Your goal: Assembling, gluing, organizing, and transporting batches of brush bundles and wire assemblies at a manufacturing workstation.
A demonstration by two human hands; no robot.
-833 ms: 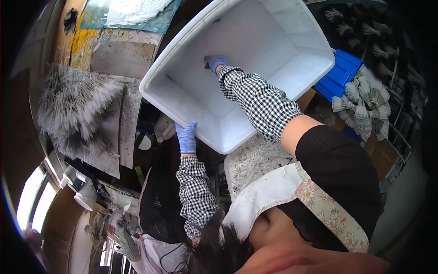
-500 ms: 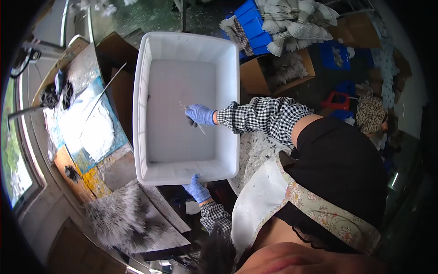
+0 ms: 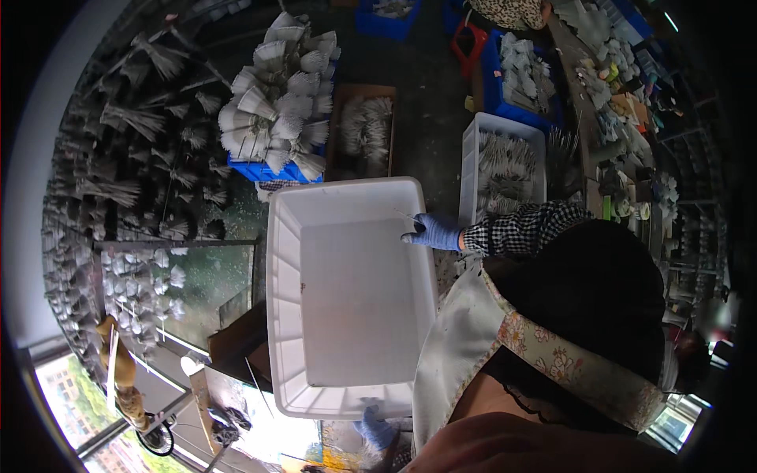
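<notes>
A large white plastic tub (image 3: 359, 292) fills the middle of the view, with a bare pale bottom. My right hand (image 3: 435, 231), in a bluish-purple glove with dark fingertips, is closed at the tub's right rim. A thin pale wire-like stem (image 3: 406, 214) sticks out from its fingers over the tub. My left hand (image 3: 375, 430), gloved alike, grips the tub's lower rim; its wrist is partly hidden. Checked sleeves cover both forearms.
A blue crate (image 3: 280, 171) heaped with pale fan-shaped bundles stands beyond the tub, beside a cardboard box (image 3: 384, 93) of similar pieces. A white crate (image 3: 471, 169) of stems stands right. Hanging bundles (image 3: 142, 118) line the left. A paint-marked worktop (image 3: 272, 430) lies below the tub.
My view has swung round toward the crates and hanging bundles. The tub sits lower in view. My right hand has moved from over the tub's middle to its right rim; my left stays at the rim.
</notes>
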